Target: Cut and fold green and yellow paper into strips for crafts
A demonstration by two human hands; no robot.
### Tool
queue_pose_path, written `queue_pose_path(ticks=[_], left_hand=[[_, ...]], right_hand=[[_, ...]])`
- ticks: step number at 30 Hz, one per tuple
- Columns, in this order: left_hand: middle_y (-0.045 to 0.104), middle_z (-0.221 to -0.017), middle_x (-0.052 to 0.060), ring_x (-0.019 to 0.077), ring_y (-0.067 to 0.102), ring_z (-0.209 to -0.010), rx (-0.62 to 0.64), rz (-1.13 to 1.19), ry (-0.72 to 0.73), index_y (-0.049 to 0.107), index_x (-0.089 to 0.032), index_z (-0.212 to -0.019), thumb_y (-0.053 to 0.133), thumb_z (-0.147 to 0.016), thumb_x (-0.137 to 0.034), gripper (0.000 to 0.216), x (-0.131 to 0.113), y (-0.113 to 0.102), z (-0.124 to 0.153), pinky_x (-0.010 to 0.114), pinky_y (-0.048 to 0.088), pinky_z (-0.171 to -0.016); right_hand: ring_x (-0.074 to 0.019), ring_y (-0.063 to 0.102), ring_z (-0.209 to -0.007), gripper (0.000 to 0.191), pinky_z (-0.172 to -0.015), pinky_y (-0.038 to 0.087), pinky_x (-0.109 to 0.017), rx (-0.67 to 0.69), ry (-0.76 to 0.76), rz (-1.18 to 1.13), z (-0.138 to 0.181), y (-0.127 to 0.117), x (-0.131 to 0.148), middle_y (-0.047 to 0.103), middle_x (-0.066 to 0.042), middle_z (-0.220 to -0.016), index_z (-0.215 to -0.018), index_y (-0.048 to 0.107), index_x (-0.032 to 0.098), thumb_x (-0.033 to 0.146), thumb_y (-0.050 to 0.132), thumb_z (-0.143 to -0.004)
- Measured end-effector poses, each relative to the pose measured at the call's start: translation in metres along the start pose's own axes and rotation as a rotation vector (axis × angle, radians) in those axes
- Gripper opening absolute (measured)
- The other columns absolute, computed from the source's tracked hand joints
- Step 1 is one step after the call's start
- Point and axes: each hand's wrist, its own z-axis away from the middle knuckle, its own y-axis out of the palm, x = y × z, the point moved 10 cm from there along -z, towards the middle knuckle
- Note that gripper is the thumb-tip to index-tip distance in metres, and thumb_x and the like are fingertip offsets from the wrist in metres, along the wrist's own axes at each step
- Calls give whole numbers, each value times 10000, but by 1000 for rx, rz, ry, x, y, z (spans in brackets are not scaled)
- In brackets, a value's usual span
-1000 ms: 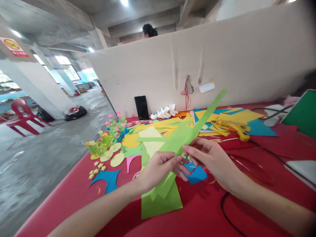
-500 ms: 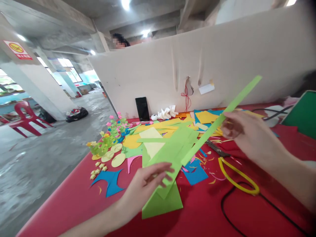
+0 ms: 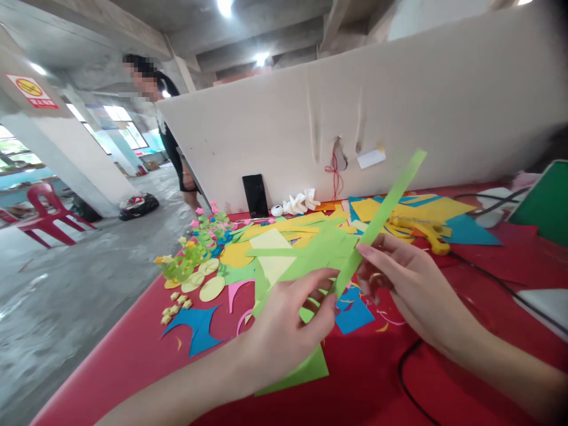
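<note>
A light green paper strip [image 3: 387,208] slants up in front of me, over the pile of paper. My right hand [image 3: 402,281] pinches it partway along, between thumb and fingertips. At the strip's lower end, my left hand [image 3: 295,313] has thumb and fingers closed on it. Beneath both hands lie larger green paper sheets [image 3: 313,251], partly covered by my left hand. Blue paper scraps [image 3: 357,316] with thin trimmings show between the hands. The yellow-handled scissors are out of sight.
Yellow glue gun [image 3: 423,229] with a black cable lies behind my right hand. On the left are small paper stars [image 3: 175,307], pale paper discs [image 3: 212,289] and paper flowers [image 3: 213,222]. A black phone [image 3: 255,196] leans on the white partition [image 3: 275,136]. A person [image 3: 166,130] stands beyond.
My right hand has come left and down with the strip. My left hand has risen and closed on its lower end. The scissors have gone from view; the person behind moved left.
</note>
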Motion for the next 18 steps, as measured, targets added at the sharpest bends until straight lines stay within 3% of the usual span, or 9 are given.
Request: queue_pose_path(ticks=[4,11,14,18], left_hand=[[663,-860,28,134,586,-696,-42,-93,20,556,-201,-1088,546,-802,-353,324,2,-3,-1,209,472,-601],[666,-689,24,120,609,-590,43,-33,-10,600,-165,-965,402,-885,-292,249,4,3,-2,197,440,-534],[670,-636,33,126,633,-577,107,74,-83,620,-143,-821,406,-885,-316,282,8,9,-2,193,447,-535],[681,-615,45,145,651,-585,151,200,-173,605,-143,-692,464,-849,-397,330,15,13,-2,198,459,-538]], right_hand=[[-98,510,-376,242,-334,403,-197,27,22,-1,-1,4,-2,560,21,-543,-712,520,185,399,631,-729],[-78,480,-416,220,-366,369,-185,120,69,40,3,14,-5,555,33,-560,-807,586,204,350,688,-677],[-55,408,-415,123,-367,302,-174,194,62,97,8,25,-4,491,47,-489,-677,620,191,280,702,-655],[-63,390,-409,186,-371,286,-193,194,115,138,7,24,-8,452,43,-438,-539,606,188,301,697,-656]])
